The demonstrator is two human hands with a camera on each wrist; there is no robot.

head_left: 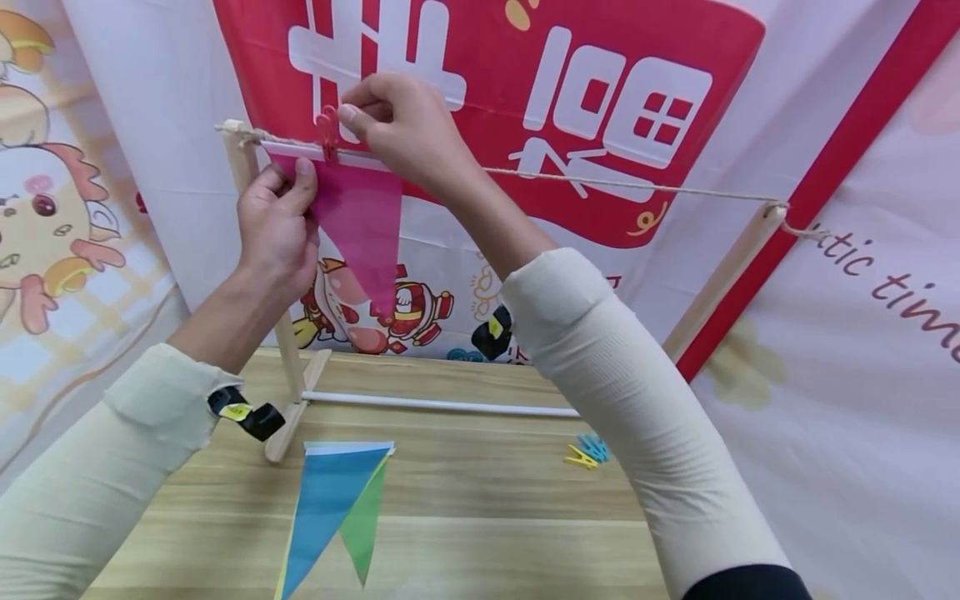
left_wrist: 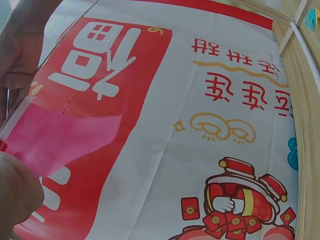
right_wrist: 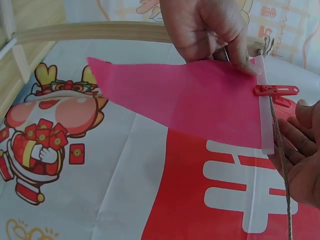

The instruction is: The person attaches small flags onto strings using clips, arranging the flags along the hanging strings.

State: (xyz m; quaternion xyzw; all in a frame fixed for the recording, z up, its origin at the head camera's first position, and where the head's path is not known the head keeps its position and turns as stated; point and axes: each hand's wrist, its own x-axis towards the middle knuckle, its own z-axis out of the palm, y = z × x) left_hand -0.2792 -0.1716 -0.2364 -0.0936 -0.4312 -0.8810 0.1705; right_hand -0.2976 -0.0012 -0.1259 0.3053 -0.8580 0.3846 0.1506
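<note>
A pink pennant point(head_left: 367, 217) hangs point down near the rope's left end, its white top edge along the rope point(head_left: 600, 180). One red clothespin point(head_left: 327, 133) is clipped over that edge and the rope, as the right wrist view also shows point(right_wrist: 276, 90). My left hand point(head_left: 277, 225) pinches the pennant's upper left part between thumb and fingers, left of the clothespin. Just right of the clothespin is my right hand point(head_left: 412, 125), its fingers loosely bent with nothing held; in the right wrist view, this hand point(right_wrist: 302, 155) is apart from the clothespin.
Wooden posts, left point(head_left: 288, 350) and right point(head_left: 723, 283), hold the rope. A white rod point(head_left: 442, 406) runs low across the table point(head_left: 480, 550). Blue point(head_left: 330, 508) and green pennants point(head_left: 365, 521) lie in front. Blue point(head_left: 594, 447) and yellow clothespins point(head_left: 580, 457) lie near my right sleeve.
</note>
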